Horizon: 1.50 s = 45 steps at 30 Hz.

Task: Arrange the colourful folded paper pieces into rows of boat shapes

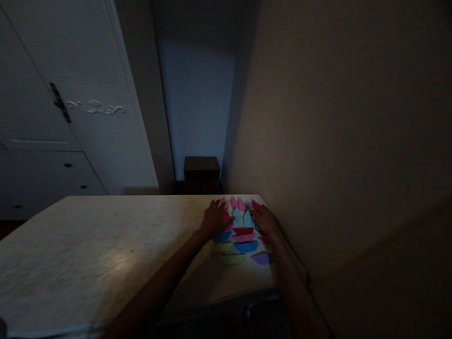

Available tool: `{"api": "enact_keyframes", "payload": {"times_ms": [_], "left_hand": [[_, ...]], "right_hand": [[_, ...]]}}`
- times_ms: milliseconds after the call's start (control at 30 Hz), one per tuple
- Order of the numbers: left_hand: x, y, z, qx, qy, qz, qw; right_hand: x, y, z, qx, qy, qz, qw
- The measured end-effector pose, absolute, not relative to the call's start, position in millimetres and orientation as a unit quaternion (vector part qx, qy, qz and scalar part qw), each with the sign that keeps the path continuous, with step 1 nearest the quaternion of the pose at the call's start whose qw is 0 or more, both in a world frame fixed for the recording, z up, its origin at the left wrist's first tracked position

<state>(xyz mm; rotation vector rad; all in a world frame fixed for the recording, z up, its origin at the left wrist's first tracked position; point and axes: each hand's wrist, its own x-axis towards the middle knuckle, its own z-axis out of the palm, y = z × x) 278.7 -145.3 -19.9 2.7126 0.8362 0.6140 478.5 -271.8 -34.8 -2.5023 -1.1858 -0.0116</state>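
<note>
- A pale, mottled, stone-look table [116, 235] stretches under both grips, its widest bare part left of the left grip, where a soft patch of light shines.
- The left grip [213, 220] is released, fingers spread at the left edge of the coloured paper cutouts.
- The right grip [265, 220] lies over their right edge, fingers at a deep-pink pointed paper cutout [255, 205]; whether it grasps it, I cannot tell.
- Between the grips lie two light-blue sail-shaped paper cutouts [248, 219], with pink pointed ones just beyond.
- Nearer the person than the grips sit boat-hull-shaped paper cutouts [246, 246] in red, pink, blue, green and purple.
- Both forearms cross the near table, the right partly covering the purple hull.
- Close right of the right grip rises a plain brownish wall [353, 141], bounding that side.
- Well beyond the grips stands a dark-brown box-shaped piece of furniture [202, 164].
- Far left of the left grip is a white panelled wardrobe [102, 150] with a dark metal handle [60, 102].
- The room is dim.
</note>
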Motion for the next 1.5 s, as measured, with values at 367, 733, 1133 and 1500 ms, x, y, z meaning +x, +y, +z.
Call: {"api": "enact_keyframes", "payload": {"times_ms": [367,733,1133,1500], "left_hand": [[343.0,-141.3,-60.0,0.941,0.274,0.191,0.058],[308.1,-133.9,-67.0,0.947,0.197,0.241,0.075],[238.7,-116.4,-58.4,0.952,0.213,0.213,0.059],[156.9,-87.1,-61.3,0.94,0.268,0.203,0.06]], "right_hand": [[477.1,-269.0,-47.3,-0.906,-0.407,-0.009,0.118],[455.4,-266.8,-63.6,-0.875,-0.475,-0.057,0.073],[401.0,-240.4,-57.1,-0.865,-0.482,-0.079,0.113],[337.4,-191.0,-54.6,-0.845,-0.518,-0.032,0.129]]}}
